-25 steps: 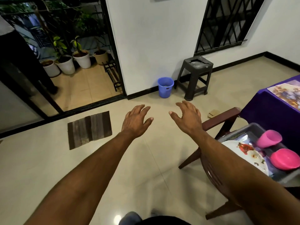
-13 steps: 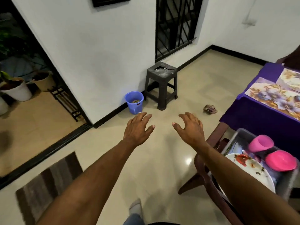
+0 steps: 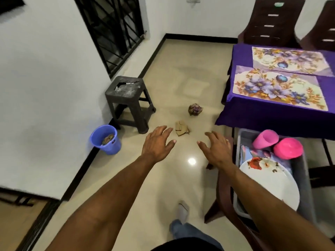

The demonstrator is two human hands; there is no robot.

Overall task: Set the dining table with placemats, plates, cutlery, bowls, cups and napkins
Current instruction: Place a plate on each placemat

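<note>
Beside the table [image 3: 272, 120], at its near end, a grey tub [image 3: 301, 171] sits on a brown chair [image 3: 226, 200] and holds a white plate [image 3: 272, 182], a pink cup [image 3: 265, 139] lying on its side and a pink bowl [image 3: 288, 148] turned over, the cup and bowl touching. On the table's purple cloth two flowered placemats [image 3: 279, 89] lie edge to edge, and two more brown chairs [image 3: 272, 20] stand at its far side. The left hand [image 3: 157, 144] and the right hand [image 3: 216, 149] hover palm down over the floor, to the left of the table, fingers spread wide and holding nothing; the right hand is just beside the tub. Farther left of the table stand a dark stool [image 3: 126, 102] and a blue bucket [image 3: 106, 139] against the wall, with crumpled scraps [image 3: 194, 109] on the floor between.
</note>
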